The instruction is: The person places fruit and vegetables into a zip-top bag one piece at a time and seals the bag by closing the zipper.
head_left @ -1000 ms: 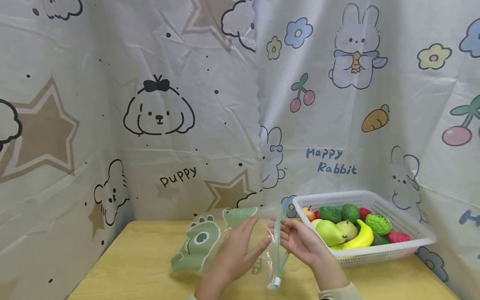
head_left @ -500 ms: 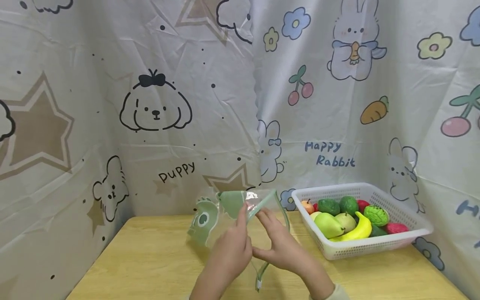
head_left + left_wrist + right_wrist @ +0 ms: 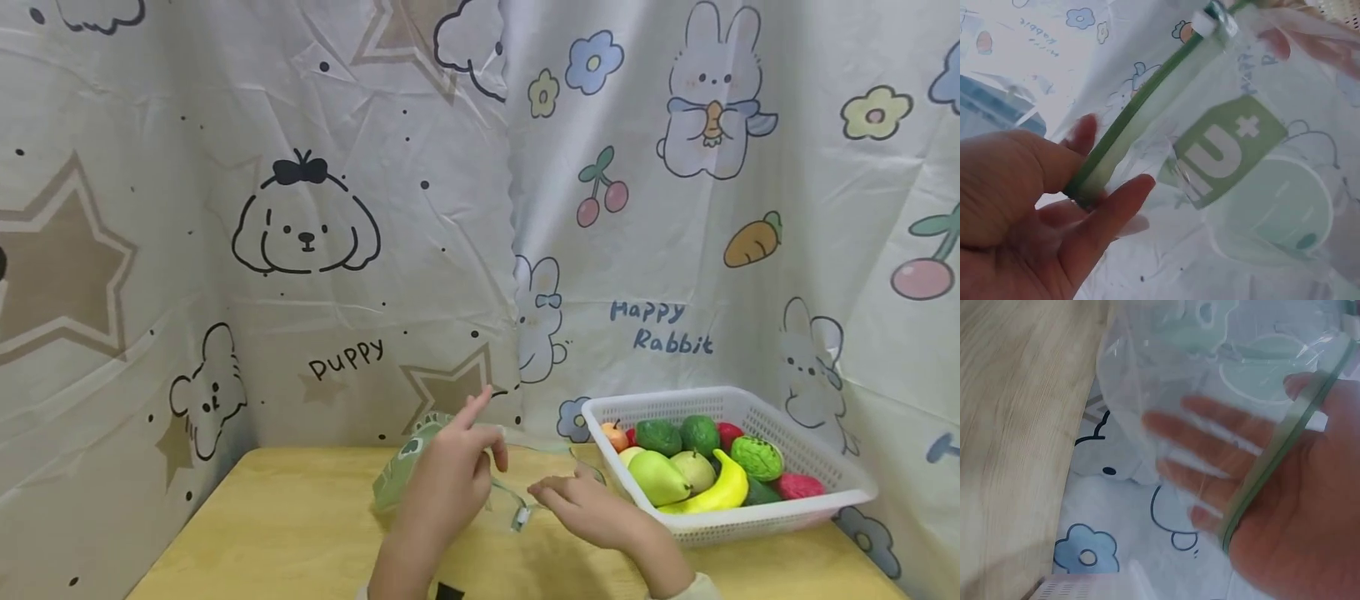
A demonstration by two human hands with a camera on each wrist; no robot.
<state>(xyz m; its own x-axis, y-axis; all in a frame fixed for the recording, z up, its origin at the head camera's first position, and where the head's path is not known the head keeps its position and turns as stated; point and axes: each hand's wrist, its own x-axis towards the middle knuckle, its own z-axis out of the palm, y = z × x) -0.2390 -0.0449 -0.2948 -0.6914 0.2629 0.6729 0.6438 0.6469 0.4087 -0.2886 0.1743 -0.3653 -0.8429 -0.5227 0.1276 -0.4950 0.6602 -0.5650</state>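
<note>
At the near side, my two forearms come in from below, and a pale sleeve (image 3: pixel 693 587) covers my right wrist. My right hand (image 3: pixel 581 508) is low over the table (image 3: pixel 300 525), reaching in from the right and pointing to the left. Its fingers are straight and a little spread; in the right wrist view they lie behind clear plastic, while a green strip (image 3: pixel 1272 447) crosses in front of my palm. My left hand (image 3: pixel 453 467) is raised more steeply, with its back toward me and the index finger pointing up and away. The left wrist view shows the strip between my left thumb and my fingers, so I pinch the edge there, but how firmly I cannot tell. The strip belongs to a clear zip bag (image 3: pixel 397 475) with green printing, which is over the middle of the table, partly hidden by my left hand and stretching toward the right one. Its white slider (image 3: pixel 522 518) hangs between my hands. Farther, on the right, stands a white basket (image 3: pixel 727 529) with a pear (image 3: pixel 654 477), a yellow banana (image 3: pixel 720 490) and other produce inside. Farthest is a pale cloth (image 3: pixel 420 267) with printed animals.
</note>
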